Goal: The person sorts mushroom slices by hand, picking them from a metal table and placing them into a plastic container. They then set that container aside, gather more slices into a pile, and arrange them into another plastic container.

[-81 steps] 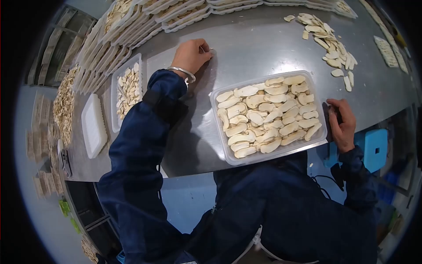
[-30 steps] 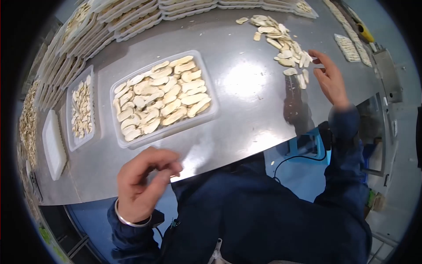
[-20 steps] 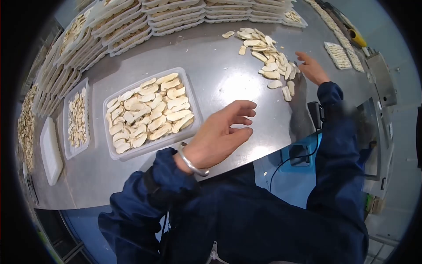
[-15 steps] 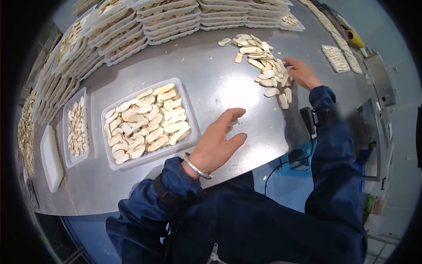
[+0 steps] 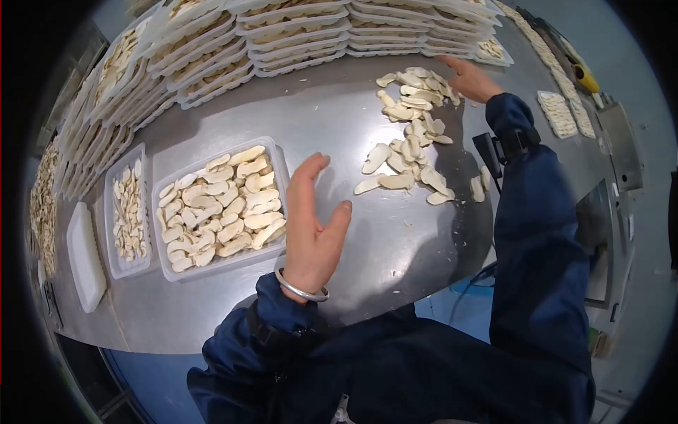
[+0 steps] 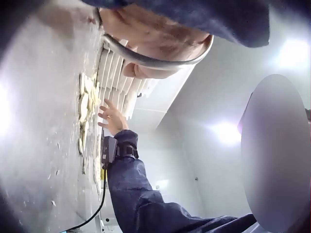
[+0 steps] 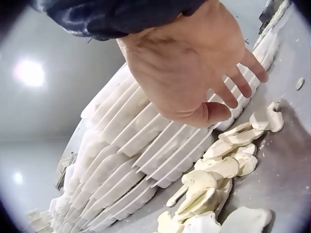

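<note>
In the head view a heap of pale mushroom slices (image 5: 399, 179) stretches over the metal table, its near part fanned out. My right hand (image 5: 474, 80) is at the far right end of that heap, fingers extended over the slices. The right wrist view shows the right hand (image 7: 194, 68) with spread fingers, slices (image 7: 214, 167) below it, and nothing in its grasp. My left hand (image 5: 312, 237), with a metal bangle, hovers palm-inward between the heap and a clear tray (image 5: 169, 274) filled with rows of slices. Its thumb and fingers are apart, holding nothing.
Stacked trays of slices (image 5: 296, 42) line the back and left. A tray of smaller pieces (image 5: 146, 205) and an upturned white tray (image 5: 86, 258) stand at the left. Two loose slices (image 5: 478, 189) lie near the right sleeve. The table's front edge (image 5: 381, 311) is close to the body.
My right hand has travelled from beyond the heap's right side to its far end. Slices have spread toward the body. My left hand has come in from the table's front edge, beside the filled tray.
</note>
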Motion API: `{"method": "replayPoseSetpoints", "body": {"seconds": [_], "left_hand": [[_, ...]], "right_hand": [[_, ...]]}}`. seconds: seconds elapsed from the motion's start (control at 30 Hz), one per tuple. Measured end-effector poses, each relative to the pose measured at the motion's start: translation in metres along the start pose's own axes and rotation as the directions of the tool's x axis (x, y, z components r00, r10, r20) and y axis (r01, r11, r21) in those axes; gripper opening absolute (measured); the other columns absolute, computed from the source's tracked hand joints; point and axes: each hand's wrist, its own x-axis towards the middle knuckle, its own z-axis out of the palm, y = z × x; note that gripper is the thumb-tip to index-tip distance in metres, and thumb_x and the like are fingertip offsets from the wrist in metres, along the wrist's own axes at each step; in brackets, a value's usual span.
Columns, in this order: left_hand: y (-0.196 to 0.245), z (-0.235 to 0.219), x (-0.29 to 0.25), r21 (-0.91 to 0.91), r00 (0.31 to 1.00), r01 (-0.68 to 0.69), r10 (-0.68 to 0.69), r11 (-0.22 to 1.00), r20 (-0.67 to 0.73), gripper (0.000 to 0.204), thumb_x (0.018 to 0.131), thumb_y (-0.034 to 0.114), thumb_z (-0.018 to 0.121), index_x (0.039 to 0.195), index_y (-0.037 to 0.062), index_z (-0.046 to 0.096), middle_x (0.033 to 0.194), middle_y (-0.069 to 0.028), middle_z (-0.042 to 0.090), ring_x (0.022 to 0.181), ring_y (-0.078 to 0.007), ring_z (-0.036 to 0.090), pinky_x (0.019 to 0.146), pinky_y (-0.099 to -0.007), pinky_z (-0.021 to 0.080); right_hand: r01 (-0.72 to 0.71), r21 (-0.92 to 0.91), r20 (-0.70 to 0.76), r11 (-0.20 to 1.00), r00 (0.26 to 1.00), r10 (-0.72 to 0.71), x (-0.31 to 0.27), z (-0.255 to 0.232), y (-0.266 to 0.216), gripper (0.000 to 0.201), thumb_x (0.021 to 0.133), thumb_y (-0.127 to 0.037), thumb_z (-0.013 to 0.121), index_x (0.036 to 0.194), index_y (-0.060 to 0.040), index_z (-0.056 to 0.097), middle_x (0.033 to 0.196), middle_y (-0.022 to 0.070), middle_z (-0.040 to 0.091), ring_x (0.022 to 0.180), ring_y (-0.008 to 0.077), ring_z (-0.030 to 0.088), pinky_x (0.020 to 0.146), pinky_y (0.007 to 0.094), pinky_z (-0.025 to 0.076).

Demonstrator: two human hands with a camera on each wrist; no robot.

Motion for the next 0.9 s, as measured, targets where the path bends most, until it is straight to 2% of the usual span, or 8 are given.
{"method": "replayPoseSetpoints", "body": {"seconds": [0.07, 0.23, 0.33, 0.43, 0.53, 0.6, 0.7, 0.9], "left_hand": [[0.003, 0.001, 0.003, -0.007, 0.998, 0.010, -0.011, 1.000, -0.056, 0.057, 0.082, 0.005, 0.058, 0.136, -0.0027, 0.040, 0.139, -0.0186, 0.042, 0.133, -0.0315, 0.038, 0.113, -0.0388, 0.027], [0.012, 0.002, 0.005, -0.063, 0.998, 0.042, -0.045, 0.997, -0.040, 0.058, 0.084, 0.007, 0.057, 0.137, -0.0036, 0.039, 0.138, -0.0190, 0.043, 0.133, -0.0300, 0.038, 0.113, -0.0388, 0.027], [0.009, 0.004, 0.004, -0.111, 0.998, 0.060, -0.061, 0.992, -0.004, 0.057, 0.084, 0.008, 0.057, 0.138, -0.0028, 0.039, 0.137, -0.0192, 0.044, 0.132, -0.0311, 0.039, 0.113, -0.0392, 0.027], [0.007, 0.005, 0.000, -0.138, 0.995, 0.102, -0.101, 0.985, 0.015, 0.056, 0.085, 0.008, 0.057, 0.138, 0.0005, 0.040, 0.137, -0.0172, 0.045, 0.132, -0.0318, 0.039, 0.112, -0.0392, 0.028], [-0.004, 0.004, -0.004, -0.112, 0.994, 0.075, -0.066, 0.991, 0.082, 0.057, 0.085, 0.008, 0.057, 0.139, 0.0026, 0.039, 0.139, -0.0152, 0.045, 0.133, -0.0307, 0.039, 0.112, -0.0402, 0.028], [-0.005, 0.005, -0.006, -0.051, 0.991, 0.007, -0.001, 0.999, 0.131, 0.049, 0.083, 0.007, 0.059, 0.131, 0.0046, 0.050, 0.139, -0.0151, 0.048, 0.134, -0.0337, 0.038, 0.112, -0.0455, 0.028], [0.000, 0.010, -0.009, 0.256, 0.939, -0.317, 0.265, 0.913, 0.220, 0.036, 0.080, 0.009, 0.063, 0.116, 0.0078, 0.063, 0.136, -0.0143, 0.052, 0.135, -0.0379, 0.037, 0.112, -0.0516, 0.026], [0.004, 0.012, -0.015, 0.377, 0.821, -0.455, 0.216, 0.807, 0.528, 0.036, 0.078, 0.008, 0.064, 0.114, 0.0083, 0.066, 0.137, -0.0108, 0.054, 0.136, -0.0367, 0.038, 0.113, -0.0479, 0.024]], "right_hand": [[0.067, -0.048, -0.015, 0.997, 0.998, -0.068, 0.016, 0.005, 0.013, 0.065, 0.077, -0.012, 0.054, 0.141, -0.0138, 0.046, 0.105, 0.0270, 0.065, 0.091, 0.0375, 0.065, 0.081, 0.0420, 0.051], [0.219, -0.143, 0.168, 0.965, 0.967, -0.194, 0.015, 0.014, -0.004, 0.060, 0.077, -0.012, 0.052, 0.136, -0.0140, 0.053, 0.120, 0.0215, 0.063, 0.102, 0.0354, 0.062, 0.086, 0.0394, 0.051], [0.155, 0.194, 0.263, 0.969, 0.943, -0.204, -0.045, -0.002, -0.059, 0.058, 0.080, -0.007, 0.047, 0.137, -0.0119, 0.051, 0.134, 0.0155, 0.055, 0.115, 0.0305, 0.054, 0.099, 0.0369, 0.042], [0.410, 0.397, 0.006, 0.821, 0.893, -0.449, -0.103, -0.008, -0.071, 0.056, 0.080, -0.005, 0.045, 0.135, -0.0090, 0.053, 0.131, 0.0144, 0.057, 0.112, 0.0282, 0.055, 0.097, 0.0367, 0.044], [0.294, 0.080, -0.223, 0.952, 0.937, -0.270, -0.147, -0.014, -0.032, 0.052, 0.080, -0.004, 0.046, 0.131, -0.0060, 0.056, 0.124, 0.0151, 0.060, 0.105, 0.0285, 0.058, 0.091, 0.0372, 0.046], [-0.019, -0.223, -0.105, 0.975, 0.994, -0.004, -0.175, -0.018, 0.007, 0.045, 0.082, -0.005, 0.049, 0.125, -0.0034, 0.059, 0.118, 0.0148, 0.063, 0.098, 0.0277, 0.061, 0.086, 0.0379, 0.048], [-0.199, -0.129, 0.017, 0.971, 0.979, 0.203, -0.208, -0.008, 0.035, 0.039, 0.083, -0.007, 0.052, 0.121, -0.0014, 0.059, 0.109, 0.0132, 0.063, 0.092, 0.0263, 0.062, 0.082, 0.0358, 0.048], [-0.104, 0.188, -0.035, 0.977, 0.993, 0.112, -0.233, 0.021, -0.006, 0.038, 0.082, -0.008, 0.053, 0.117, 0.0004, 0.062, 0.117, 0.0177, 0.061, 0.097, 0.0317, 0.061, 0.083, 0.0354, 0.050]]}}
